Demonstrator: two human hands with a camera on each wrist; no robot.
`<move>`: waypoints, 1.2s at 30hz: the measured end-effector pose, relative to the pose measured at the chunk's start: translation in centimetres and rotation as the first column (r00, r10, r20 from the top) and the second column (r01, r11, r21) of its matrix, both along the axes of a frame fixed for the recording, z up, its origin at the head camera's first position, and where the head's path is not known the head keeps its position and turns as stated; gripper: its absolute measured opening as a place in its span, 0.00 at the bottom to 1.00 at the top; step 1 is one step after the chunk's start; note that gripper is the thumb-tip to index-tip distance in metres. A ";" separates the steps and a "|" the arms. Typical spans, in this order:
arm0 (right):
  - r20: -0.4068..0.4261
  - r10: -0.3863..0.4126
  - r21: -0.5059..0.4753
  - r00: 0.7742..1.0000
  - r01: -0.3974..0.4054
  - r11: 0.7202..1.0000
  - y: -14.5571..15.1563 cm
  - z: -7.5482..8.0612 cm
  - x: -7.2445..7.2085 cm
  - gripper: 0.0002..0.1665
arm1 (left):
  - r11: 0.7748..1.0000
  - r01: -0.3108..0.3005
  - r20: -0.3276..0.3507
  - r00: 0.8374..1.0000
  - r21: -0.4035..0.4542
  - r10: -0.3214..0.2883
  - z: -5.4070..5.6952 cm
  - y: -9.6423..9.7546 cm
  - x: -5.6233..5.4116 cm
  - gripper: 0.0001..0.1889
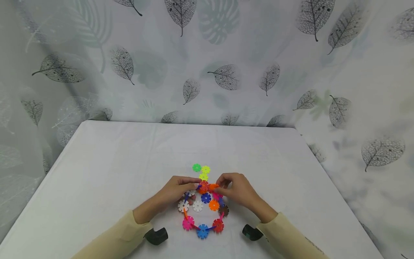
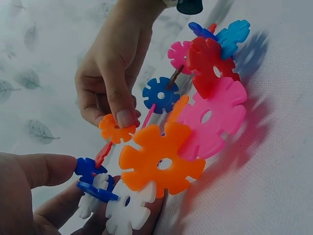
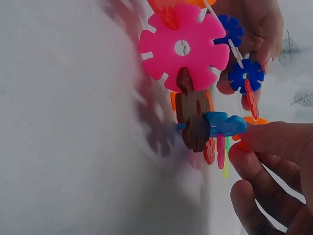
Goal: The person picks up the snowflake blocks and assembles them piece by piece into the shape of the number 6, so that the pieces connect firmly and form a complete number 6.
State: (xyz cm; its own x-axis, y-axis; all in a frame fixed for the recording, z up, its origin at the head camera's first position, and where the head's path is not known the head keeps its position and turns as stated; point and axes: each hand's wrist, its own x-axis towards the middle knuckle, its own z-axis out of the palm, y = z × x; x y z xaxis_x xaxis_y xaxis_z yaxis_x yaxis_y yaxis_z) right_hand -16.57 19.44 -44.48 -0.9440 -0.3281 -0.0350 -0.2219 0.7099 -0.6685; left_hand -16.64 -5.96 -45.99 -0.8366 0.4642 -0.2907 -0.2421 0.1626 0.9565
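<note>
A multicoloured ring (image 1: pixel 202 231) of notched plastic discs sits on the near part of the tabletop (image 1: pixel 129 162); the right hand's (image 1: pixel 238 189) fingers pinch one orange disc (image 2: pixel 116 129); the left hand's (image 1: pixel 177 189) pinch one blue disc (image 2: pixel 88 168); only the head and right wrist views show green and yellow, the head view counting one green disc (image 1: pixel 196 167), two yellow discs (image 1: pixel 205 169).

Discs (image 2: pixel 146 161) smooth plastic (faintly glossy); tablecloth (image 1: pixel 113 165) matt, finely textured; backdrop (image 1: pixel 245 46) perhaps fabric.
</note>
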 end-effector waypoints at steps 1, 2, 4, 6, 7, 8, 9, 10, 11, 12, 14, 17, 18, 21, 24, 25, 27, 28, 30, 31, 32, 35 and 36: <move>0.001 0.001 -0.001 1.000 -0.001 1.000 0.0 0.0 0.1 0.07 | 1.000 -0.001 0.003 1.000 -0.001 0.001 -0.1 0.0 0.0 0.19; 0.002 0.003 0.001 1.000 -0.003 1.000 0.1 -0.1 0.2 0.07 | 1.000 -0.003 0.007 1.000 0.000 0.003 -0.1 0.1 0.0 0.19; -0.002 0.010 0.004 1.000 -0.010 1.000 0.1 -0.2 0.2 0.08 | 1.000 -0.003 0.010 1.000 0.009 0.003 -0.3 0.1 0.0 0.20; -0.008 0.013 0.006 1.000 -0.013 1.000 0.0 -0.2 0.3 0.08 | 1.000 -0.004 0.011 1.000 0.014 0.004 -0.2 0.1 0.0 0.20; -0.008 0.012 0.011 1.000 -0.012 1.000 -0.1 -0.2 0.3 0.08 | 1.000 -0.005 0.014 1.000 0.019 0.005 -0.2 0.1 0.0 0.20; -0.010 0.010 0.016 1.000 -0.009 1.000 -0.2 -0.2 0.3 0.08 | 1.000 -0.006 0.016 1.000 0.021 0.005 -0.2 0.1 0.0 0.21; -0.011 0.006 0.019 1.000 -0.006 1.000 -0.3 -0.1 0.3 0.09 | 1.000 -0.006 0.016 1.000 0.021 0.006 -0.2 0.1 0.0 0.21; -0.013 0.002 0.023 1.000 -0.001 1.000 -0.4 -0.1 0.4 0.09 | 1.000 -0.007 0.017 1.000 0.020 0.007 -0.2 0.1 0.0 0.21; -0.016 -0.004 0.029 1.000 0.005 1.000 -0.5 -0.1 0.4 0.09 | 1.000 -0.009 0.021 1.000 0.018 0.009 -0.3 0.1 0.0 0.21; -0.022 -0.008 0.034 1.000 0.009 0.999 -0.6 -0.1 0.4 0.09 | 1.000 -0.009 0.025 1.000 0.018 0.009 -0.3 0.1 0.0 0.21; -0.039 -0.012 0.042 0.999 0.013 0.999 -0.8 -0.1 0.4 0.09 | 1.000 -0.007 0.032 0.999 0.029 0.006 -0.5 0.1 0.0 0.21; -0.074 -0.008 0.062 0.997 0.012 0.998 -1.1 -0.1 0.4 0.08 | 0.998 0.007 0.041 0.999 0.058 -0.009 -0.6 0.1 0.0 0.21; -0.087 -0.004 0.072 0.996 0.011 0.997 -1.1 -0.1 0.4 0.08 | 0.998 0.012 0.040 0.999 0.068 -0.015 -0.7 0.0 -0.1 0.21; -0.137 0.006 0.105 0.991 0.009 0.994 -1.3 -0.1 0.4 0.08 | 0.997 0.029 0.038 0.999 0.075 -0.032 -0.7 -0.1 -0.1 0.22; -0.205 0.022 0.129 0.978 0.005 0.992 -1.5 -0.2 0.3 0.08 | 0.997 0.039 0.033 0.999 0.066 -0.041 -0.8 -0.1 -0.2 0.23; -0.229 0.027 0.132 0.973 0.004 0.991 -1.5 -0.2 0.3 0.08 | 0.997 0.041 0.031 0.999 0.063 -0.043 -0.8 -0.1 -0.2 0.23; -0.274 0.038 0.136 0.961 -0.001 0.991 -1.6 -0.2 0.2 0.08 | 0.997 0.044 0.030 0.998 0.067 -0.046 -0.9 -0.2 -0.3 0.22; -0.288 0.043 0.135 0.957 -0.003 0.991 -1.7 -0.3 0.2 0.08 | 0.997 0.046 0.031 0.998 0.069 -0.049 -1.0 -0.2 -0.3 0.22; -0.309 0.047 0.135 0.950 -0.005 0.991 -1.8 -0.3 0.2 0.08 | 0.996 0.051 0.028 0.998 0.075 -0.053 -1.0 -0.2 -0.4 0.22; -0.315 0.046 0.134 0.948 -0.004 0.991 -1.8 -0.4 0.2 0.08 | 0.996 0.055 0.022 0.998 0.076 -0.057 -1.1 -0.2 -0.4 0.22; -0.321 0.044 0.132 0.946 -0.002 0.991 -1.9 -0.4 0.2 0.08 | 0.995 0.058 0.019 0.998 0.078 -0.060 -1.1 -0.3 -0.4 0.22; -0.313 0.030 0.121 0.949 0.008 0.993 -2.0 -0.5 0.2 0.07 | 0.995 0.064 0.008 0.998 0.078 -0.065 -1.2 -0.4 -0.4 0.23; -0.300 0.021 0.114 0.954 0.014 0.993 -2.1 -0.5 0.2 0.07 | 0.995 0.067 0.006 0.998 0.078 -0.068 -1.2 -0.4 -0.4 0.23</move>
